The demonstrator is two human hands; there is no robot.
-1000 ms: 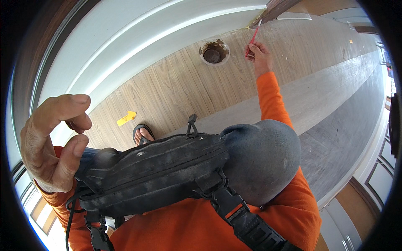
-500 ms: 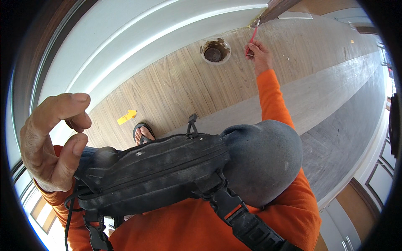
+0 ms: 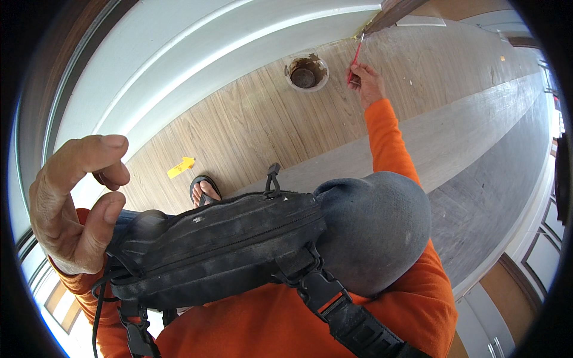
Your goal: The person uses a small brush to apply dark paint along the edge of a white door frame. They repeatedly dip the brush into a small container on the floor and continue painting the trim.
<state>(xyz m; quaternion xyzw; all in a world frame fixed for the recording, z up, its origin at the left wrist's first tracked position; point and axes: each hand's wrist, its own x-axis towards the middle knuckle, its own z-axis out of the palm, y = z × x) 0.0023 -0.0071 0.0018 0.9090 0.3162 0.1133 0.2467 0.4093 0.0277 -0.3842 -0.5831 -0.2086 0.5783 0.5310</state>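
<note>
At the far right, my right hand (image 3: 366, 83) is closed round a slim red-handled paintbrush (image 3: 357, 58). Its silvery neck points up at the foot of a dark brown wooden door frame (image 3: 382, 18); the bristles are too small to make out. Just left of that hand, a round pale tub (image 3: 307, 73) smeared inside with brown stands on the floor. My left hand (image 3: 74, 203) is raised at the left, fingers curled and apart from the thumb, with nothing in it.
A white moulded panel (image 3: 197, 53) runs along the far left side. Wood-look flooring (image 3: 250, 131) carries a yellow arrow sticker (image 3: 181, 167) near my sandalled foot (image 3: 205, 190). A black bag (image 3: 221, 244) and my bent knee (image 3: 376, 230) fill the near middle.
My right hand has shifted slightly left with the paintbrush, whose tip has moved a little left and down along the door frame's foot. My left hand has hardly moved.
</note>
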